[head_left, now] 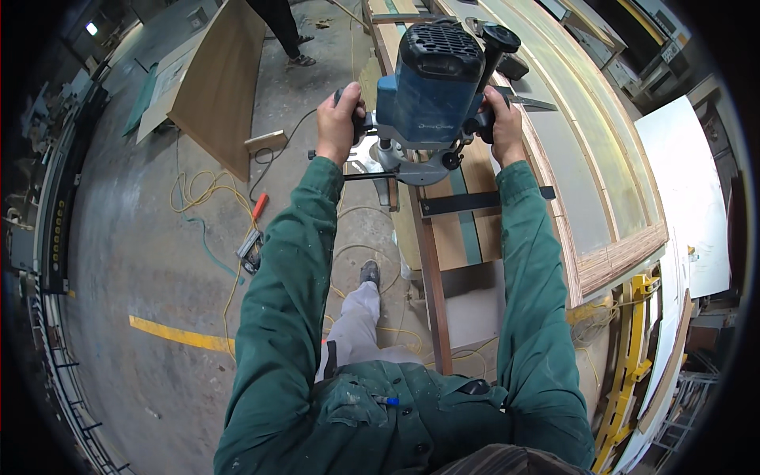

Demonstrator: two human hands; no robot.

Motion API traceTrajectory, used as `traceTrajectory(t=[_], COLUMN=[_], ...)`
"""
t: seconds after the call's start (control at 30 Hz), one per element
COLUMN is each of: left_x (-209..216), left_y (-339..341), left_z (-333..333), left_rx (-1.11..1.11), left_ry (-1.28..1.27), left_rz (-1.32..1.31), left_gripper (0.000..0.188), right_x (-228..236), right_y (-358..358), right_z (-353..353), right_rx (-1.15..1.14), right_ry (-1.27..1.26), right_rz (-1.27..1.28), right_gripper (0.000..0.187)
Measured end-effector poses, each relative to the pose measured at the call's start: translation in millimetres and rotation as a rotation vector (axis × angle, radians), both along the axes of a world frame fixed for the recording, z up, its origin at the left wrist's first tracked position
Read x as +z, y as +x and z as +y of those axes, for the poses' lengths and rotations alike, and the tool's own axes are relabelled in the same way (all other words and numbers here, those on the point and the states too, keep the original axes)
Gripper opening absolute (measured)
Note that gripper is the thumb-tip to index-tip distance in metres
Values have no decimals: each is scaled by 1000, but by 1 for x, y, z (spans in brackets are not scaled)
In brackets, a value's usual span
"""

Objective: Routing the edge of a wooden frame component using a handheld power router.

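Observation:
A blue and black plunge router is held out in front of me by its two side handles. My left hand wraps round the left handle, thumb up. Round the right handle my right hand is closed in the same way. The router's grey base is over the near part of a wooden workpiece with a green stripe along it. A dark flat bar crosses this workpiece just nearer to me than the base. The router's bit and the spot below it are hidden.
At right lies a large framed panel with wooden slats. A wooden board leans at the far left, near another person's legs. Yellow cords and a red-handled tool lie on the floor. A yellow metal frame stands at right.

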State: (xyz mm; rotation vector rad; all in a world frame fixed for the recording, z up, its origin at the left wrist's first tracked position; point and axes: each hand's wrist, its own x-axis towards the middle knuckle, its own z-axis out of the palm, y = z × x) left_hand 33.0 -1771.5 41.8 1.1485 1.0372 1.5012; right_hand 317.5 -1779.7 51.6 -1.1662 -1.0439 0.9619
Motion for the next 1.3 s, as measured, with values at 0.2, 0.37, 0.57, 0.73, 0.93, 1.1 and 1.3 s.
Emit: traceTrajectory(t=[0.2, 0.37, 0.57, 0.73, 0.93, 1.1, 1.3], left_x=[3, 3, 1, -6, -2, 0, 0], left_y=[6, 9, 13, 14, 17, 13, 12], left_z=[22, 28, 28, 22, 14, 9, 5], left_rx=[20, 41, 59, 74, 80, 50, 23], left_ry=[22, 28, 25, 49, 56, 46, 36], left_rz=[-12, -24, -93, -63, -104, -92, -45], left_gripper=[39, 39, 31, 35, 33, 35, 35], right_x=[1, 0, -6, -10, -14, -12, -8], right_y=[2, 8, 12, 12, 18, 20, 17], right_z=[29, 42, 60, 60, 54, 46, 33], right_rx=[-20, 27, 51, 81, 91, 65, 41], right_ry=[28, -56, 17, 56, 60, 48, 22], right_rz=[-42, -31, -26, 7, 25, 43, 61], right_gripper=[46, 46, 44, 44, 45, 44, 42])
